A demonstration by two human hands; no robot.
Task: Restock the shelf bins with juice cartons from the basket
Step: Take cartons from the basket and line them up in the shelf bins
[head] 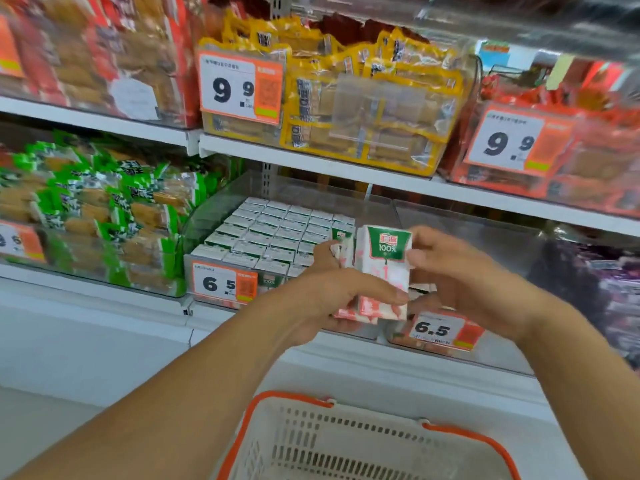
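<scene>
I hold white and pink juice cartons (pixel 382 271) with a green 100% label upright in front of the lower shelf. My left hand (pixel 332 292) wraps around them from the left, thumb across the front. My right hand (pixel 460 271) grips the front carton from the right. Behind them a clear shelf bin (pixel 221 216) is packed with rows of green-topped cartons (pixel 273 230). To its right a second clear bin (pixel 485 237) looks mostly bare, with a 6.5 price tag (pixel 440 329) on its front. The beige basket (pixel 363 441) with an orange rim sits below my arms.
Green snack packs (pixel 97 209) fill the bin at left. The upper shelf holds red, yellow (pixel 363 98) and orange packs behind 9.9 tags. Dark purple packs (pixel 595 282) sit at far right. A white shelf ledge (pixel 104 306) runs along the front.
</scene>
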